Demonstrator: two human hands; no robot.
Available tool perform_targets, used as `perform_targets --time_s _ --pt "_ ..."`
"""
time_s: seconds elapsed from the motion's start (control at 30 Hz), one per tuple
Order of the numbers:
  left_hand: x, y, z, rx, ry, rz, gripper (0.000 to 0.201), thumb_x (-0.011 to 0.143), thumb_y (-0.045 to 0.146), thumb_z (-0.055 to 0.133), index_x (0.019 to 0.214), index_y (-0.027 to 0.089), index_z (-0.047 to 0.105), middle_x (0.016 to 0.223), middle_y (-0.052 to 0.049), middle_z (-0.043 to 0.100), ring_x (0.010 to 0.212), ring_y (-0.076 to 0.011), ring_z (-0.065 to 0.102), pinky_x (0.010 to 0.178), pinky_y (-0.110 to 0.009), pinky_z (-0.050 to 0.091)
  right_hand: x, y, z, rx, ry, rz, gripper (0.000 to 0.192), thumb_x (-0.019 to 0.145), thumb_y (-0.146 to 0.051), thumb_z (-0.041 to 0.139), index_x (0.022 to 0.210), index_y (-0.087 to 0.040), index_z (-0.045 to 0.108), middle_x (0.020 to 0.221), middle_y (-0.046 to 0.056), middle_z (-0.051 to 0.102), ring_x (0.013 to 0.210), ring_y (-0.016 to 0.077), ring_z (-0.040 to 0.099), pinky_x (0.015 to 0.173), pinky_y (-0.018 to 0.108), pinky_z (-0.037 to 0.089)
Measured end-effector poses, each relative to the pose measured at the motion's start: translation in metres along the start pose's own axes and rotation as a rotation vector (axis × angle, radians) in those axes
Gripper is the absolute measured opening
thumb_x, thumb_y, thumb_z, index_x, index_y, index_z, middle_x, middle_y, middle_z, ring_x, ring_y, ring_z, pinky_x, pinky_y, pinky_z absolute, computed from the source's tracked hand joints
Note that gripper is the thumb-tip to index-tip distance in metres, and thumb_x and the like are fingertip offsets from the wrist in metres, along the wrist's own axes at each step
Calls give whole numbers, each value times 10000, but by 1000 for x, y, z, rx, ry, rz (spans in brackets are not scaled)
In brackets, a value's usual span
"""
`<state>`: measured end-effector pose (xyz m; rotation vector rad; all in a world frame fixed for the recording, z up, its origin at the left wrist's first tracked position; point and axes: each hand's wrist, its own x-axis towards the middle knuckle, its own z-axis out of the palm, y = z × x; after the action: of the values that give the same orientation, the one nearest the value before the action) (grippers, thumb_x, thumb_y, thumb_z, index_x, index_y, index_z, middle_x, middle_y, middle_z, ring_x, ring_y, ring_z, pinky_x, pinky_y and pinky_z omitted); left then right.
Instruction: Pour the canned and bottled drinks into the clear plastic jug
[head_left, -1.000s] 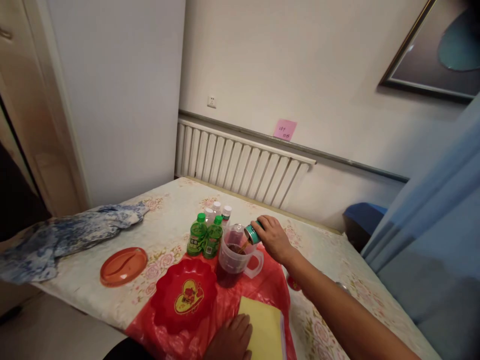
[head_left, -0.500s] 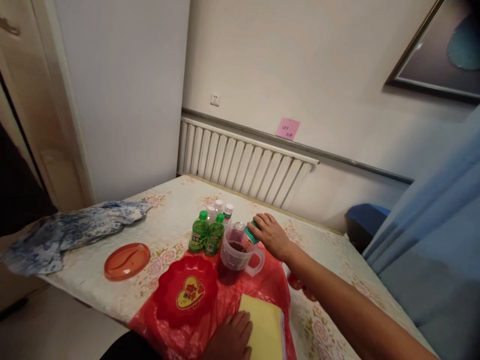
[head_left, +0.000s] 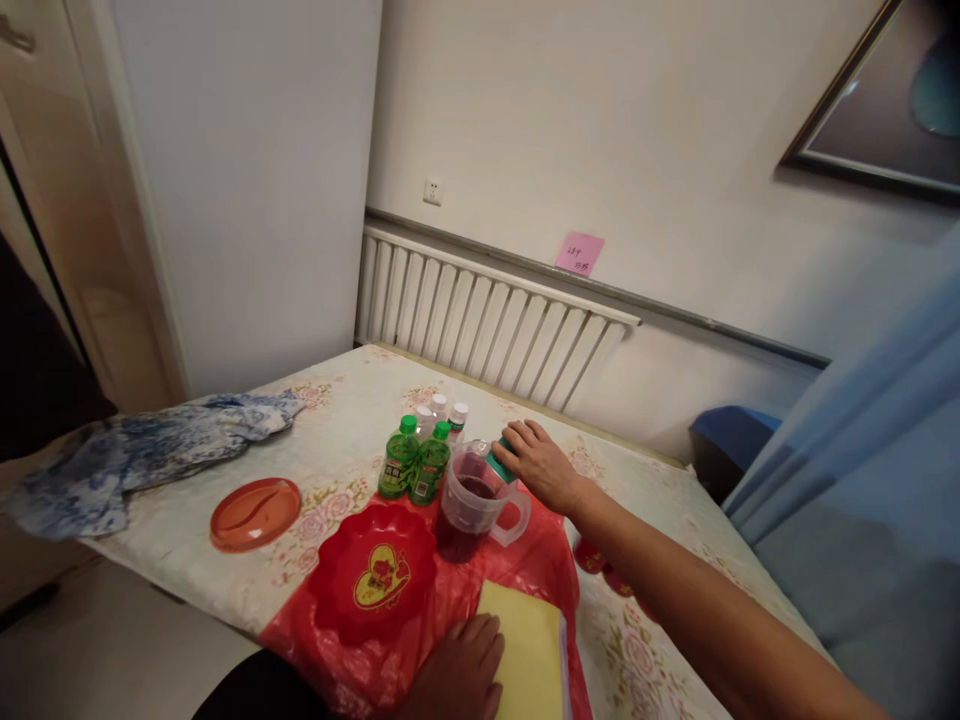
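Note:
My right hand point(head_left: 541, 465) is closed round a teal can point(head_left: 500, 462), tipped down over the rim of a clear plastic measuring jug point(head_left: 454, 498). Dark reddish-brown liquid point(head_left: 461, 535) stands in the jug, whose handle points right. No stream from the can is distinct now. My left hand point(head_left: 469, 660) lies flat with fingers out, at the left edge of a yellow notebook or paper pad point(head_left: 525, 640). Left of the jug is a red scalloped plate point(head_left: 341, 560) with a yellow heart print. Jug, plate and pad rest on red plastic sheeting point(head_left: 517, 560).
Two green-capped bottles point(head_left: 400, 465) stand just left of the jug, with several white-capped bottles point(head_left: 459, 415) behind. An orange-red lid point(head_left: 255, 512) and a blue-white cloth point(head_left: 180, 440) lie at left. Red cans point(head_left: 589, 556) sit partly behind my right forearm. A radiator point(head_left: 480, 310) lines the wall.
The thin amber stream from the can is no longer visible. The can looks tipped a little further, and the liquid in the jug looks redder. My left hand has hardly moved.

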<state>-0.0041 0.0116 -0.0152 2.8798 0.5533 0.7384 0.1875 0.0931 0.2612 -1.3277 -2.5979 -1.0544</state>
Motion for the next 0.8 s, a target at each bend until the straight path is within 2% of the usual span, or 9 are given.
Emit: perform_targets --time_s 0.27,0.43,0.53,0.67,0.8 --pt "-3 -1 6 -3 20 -5 468 923 342 536 1368 210 473 1404 -56 564 1279 -228 481 1086 -371 368 -1 0 3 -44 -13 -5 291 959 -159 456 1224 -215 562 1159 125 588 1187 282 448 1048 478 346" --pt "-3 -2 11 -7 -11 -23 466 921 334 540 1366 211 480 1420 -59 554 1295 -232 482 1086 -374 378 -9 5 13 77 37 94 367 913 -105 490 1261 -203 556 1197 141 577 1185 287 451 1028 471 368" --pt "-2 -3 14 -3 -36 -20 473 918 331 544 1370 208 477 1433 -65 543 1301 -233 482 1075 -372 388 -19 10 26 278 99 243 467 846 -78 548 1290 -223 552 1221 135 579 1184 283 458 1023 481 374" --pt "-1 -9 23 50 -35 15 465 925 383 540 1348 194 497 1407 -77 566 1276 -234 503 1051 -361 400 -36 16 53 751 220 608 584 684 -137 705 1251 -220 595 1244 108 613 1175 288 492 1041 482 368" --pt "0 -19 41 190 77 101 460 935 507 510 1258 182 552 1290 -63 648 1185 -207 562 967 -302 440 -53 13 97 937 264 882 556 621 -244 729 1166 -188 634 1068 65 708 974 261 624 898 427 490"
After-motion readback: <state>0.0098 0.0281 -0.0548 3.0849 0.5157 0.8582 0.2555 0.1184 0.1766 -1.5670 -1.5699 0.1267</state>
